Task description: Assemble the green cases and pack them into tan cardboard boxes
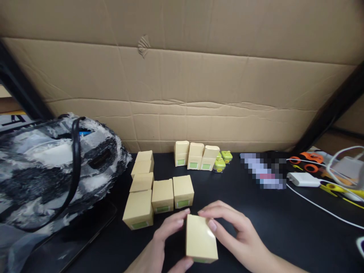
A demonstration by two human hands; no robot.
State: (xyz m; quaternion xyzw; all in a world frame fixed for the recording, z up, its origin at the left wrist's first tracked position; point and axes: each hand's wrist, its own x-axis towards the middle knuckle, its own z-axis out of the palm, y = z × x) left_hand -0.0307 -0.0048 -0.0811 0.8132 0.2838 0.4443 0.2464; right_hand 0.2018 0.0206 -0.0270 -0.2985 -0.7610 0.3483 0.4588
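Note:
A small cream box (200,239) with a closed top and a strip of green low on its front is between my two hands. My left hand (167,239) grips it from the left, thumb at the lower front edge and fingers by the far left corner. My right hand (236,231) has its thumb and fingers at the box's upper right corner. Just beyond are closed cream boxes, among them one (183,190) and another beside it (162,195). Farther left, more boxes (138,208) form a column. Three boxes with raised flaps (195,156) stand at the back.
Small green-lidded containers (219,165) sit beside the back boxes. A shaggy black-and-white bag (62,163) fills the left side. On the right are a white charger (304,179), cables and orange-handled scissors (311,167). A cardboard wall (184,83) closes off the back.

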